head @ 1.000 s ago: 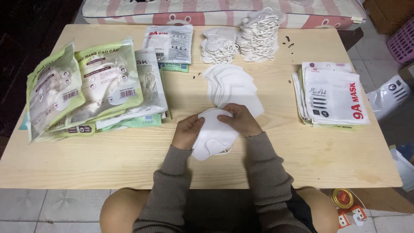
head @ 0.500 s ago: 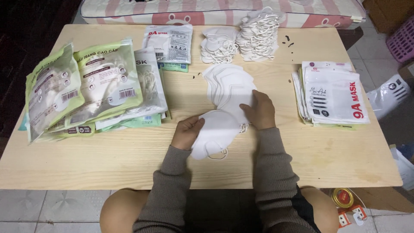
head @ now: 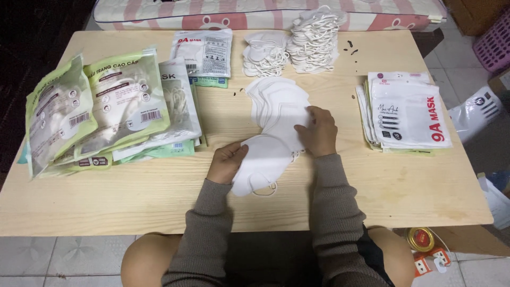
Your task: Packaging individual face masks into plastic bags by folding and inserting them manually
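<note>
My left hand (head: pixel 226 161) grips the left edge of a small stack of folded white masks (head: pixel 261 162) lying on the wooden table (head: pixel 159 196) in front of me. An ear loop hangs from the stack's lower edge. My right hand (head: pixel 319 130) rests with fingers curled on the near end of a fanned row of loose white masks (head: pixel 276 101) that runs away from me. The row overlaps the held stack beside my right fingers.
Filled green and white mask packets (head: pixel 106 111) are piled at the left. A flat stack of empty white pouches (head: pixel 406 111) lies at the right. Two heaps of white masks (head: pixel 295 45) and another packet (head: pixel 204 53) stand at the far edge.
My right hand has left the stack by my left hand and moved up and to the right onto the fanned row. The left hand stays on the stack.
</note>
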